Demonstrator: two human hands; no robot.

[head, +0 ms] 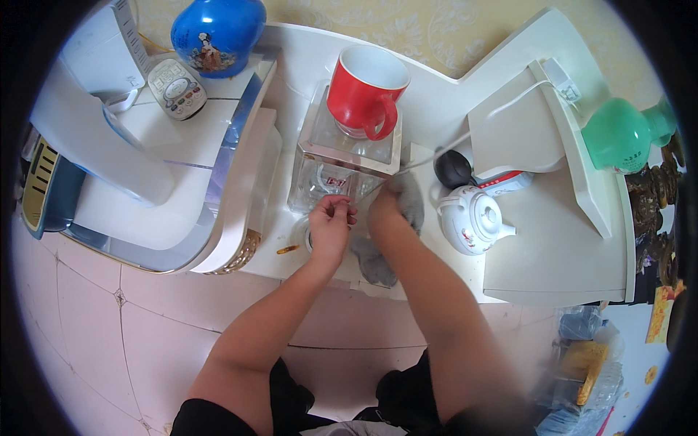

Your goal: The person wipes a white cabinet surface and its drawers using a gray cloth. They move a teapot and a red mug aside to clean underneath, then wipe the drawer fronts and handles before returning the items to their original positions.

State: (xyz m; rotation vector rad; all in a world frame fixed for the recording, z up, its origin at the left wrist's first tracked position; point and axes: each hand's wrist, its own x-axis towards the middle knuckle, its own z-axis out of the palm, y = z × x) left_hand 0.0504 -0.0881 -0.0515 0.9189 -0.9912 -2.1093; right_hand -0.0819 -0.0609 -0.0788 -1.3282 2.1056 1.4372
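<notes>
A white cable [441, 147] runs from the upper right down to the fingers of my left hand [332, 220], which pinch its thin end in front of a clear-sided box [305, 180]. My right hand [390, 196] reaches beside the box's right corner; its fingers are mostly hidden against a grey cloth [411, 201], and its hold cannot be told. More grey cloth [373, 261] lies below the wrist on the white shelf. On top of the box stands a red mug [360, 87] with a white inside. A white teapot [474, 218] is right of my right forearm.
A black rounded object [453, 169] sits behind the teapot. At left are a blue vase [218, 35], a remote control [177, 90] and a tiled cabinet top [188, 141]. A green vase [621, 136] stands at right. A small amber-coloured piece [288, 249] lies near the shelf's front edge.
</notes>
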